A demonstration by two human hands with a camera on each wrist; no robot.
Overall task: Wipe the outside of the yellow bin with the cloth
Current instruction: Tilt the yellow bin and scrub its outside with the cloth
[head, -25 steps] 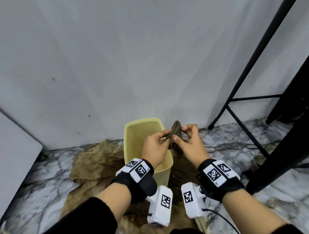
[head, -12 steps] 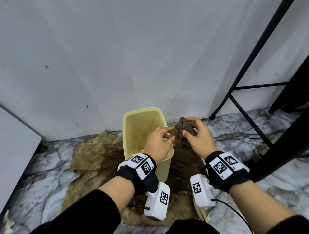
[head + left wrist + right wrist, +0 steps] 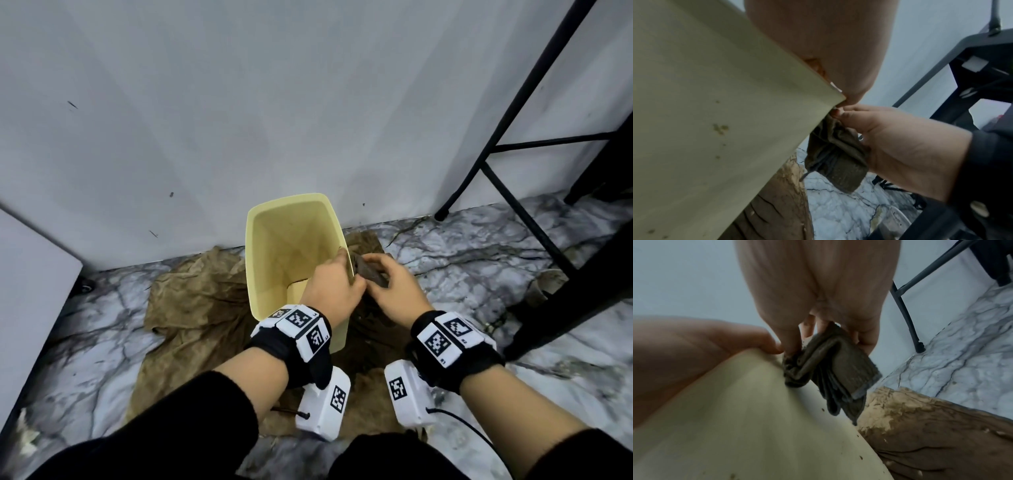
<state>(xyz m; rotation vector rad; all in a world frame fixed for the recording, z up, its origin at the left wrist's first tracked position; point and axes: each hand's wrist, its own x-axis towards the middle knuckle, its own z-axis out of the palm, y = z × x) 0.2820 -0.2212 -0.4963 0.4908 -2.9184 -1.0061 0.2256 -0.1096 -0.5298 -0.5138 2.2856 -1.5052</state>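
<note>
The yellow bin (image 3: 274,274) stands upright on the floor against the wall, its mouth showing in the head view. My left hand (image 3: 330,287) lies over its right rim and grips it, thumb tip on the outer edge (image 3: 772,346). My right hand (image 3: 394,287) holds a folded dark brown cloth (image 3: 371,272) just right of that rim. In the right wrist view the cloth (image 3: 838,366) touches the bin's outer wall (image 3: 756,418) near the top. The left wrist view shows the speckled wall (image 3: 715,113) with the cloth (image 3: 836,155) hanging from my right hand (image 3: 890,142).
A crumpled brown sheet (image 3: 191,301) is spread under the bin on the marble floor (image 3: 462,260). A white wall rises right behind the bin. Black metal frame legs (image 3: 513,137) stand at the right, and a white panel (image 3: 27,274) is at the left.
Both hands came down from above the bin's right side. My left hand let go of the cloth and took the rim; my right hand brought the cloth against the bin's right wall.
</note>
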